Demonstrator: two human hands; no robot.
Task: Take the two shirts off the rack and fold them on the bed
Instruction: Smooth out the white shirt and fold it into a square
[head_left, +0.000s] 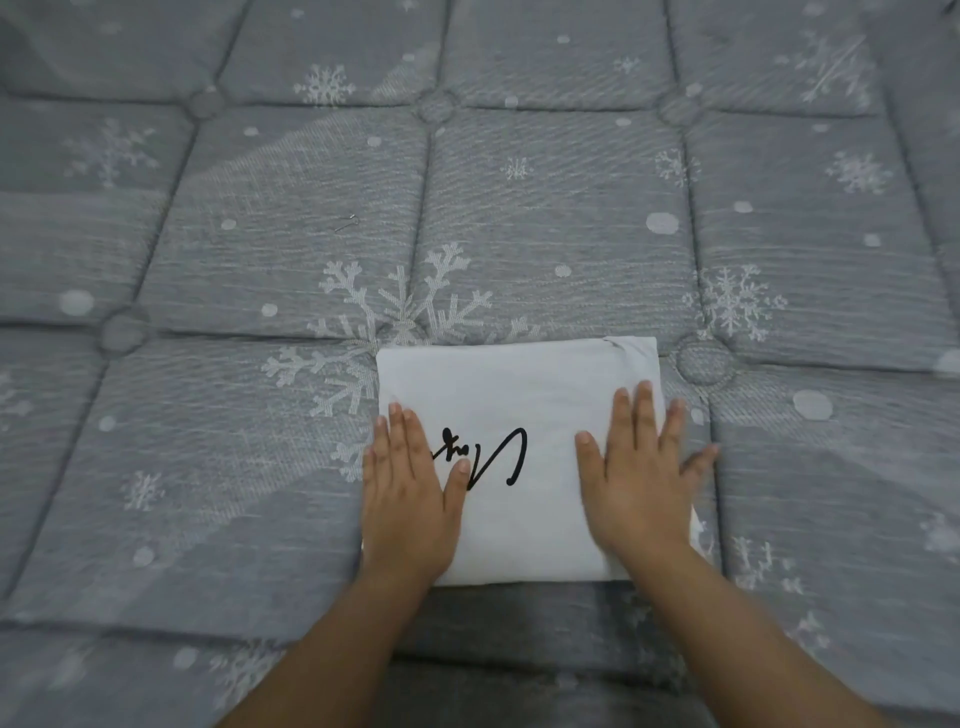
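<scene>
A white shirt (519, 384) with a black script print lies folded into a neat rectangle on the grey bed (519, 208). My left hand (408, 483) lies flat on its left edge, fingers straight, partly covering the print. My right hand (641, 478) presses flat on its right side, fingers spread, with the little finger reaching over the shirt's edge onto the mattress. Neither hand grips the cloth. Only one shirt is in view, and no rack shows.
The quilted grey mattress with white snowflakes and dots fills the whole view. A small thin metal pin or clip (347, 223) lies on it, up and to the left of the shirt. The bed's near edge (519, 675) runs below the shirt.
</scene>
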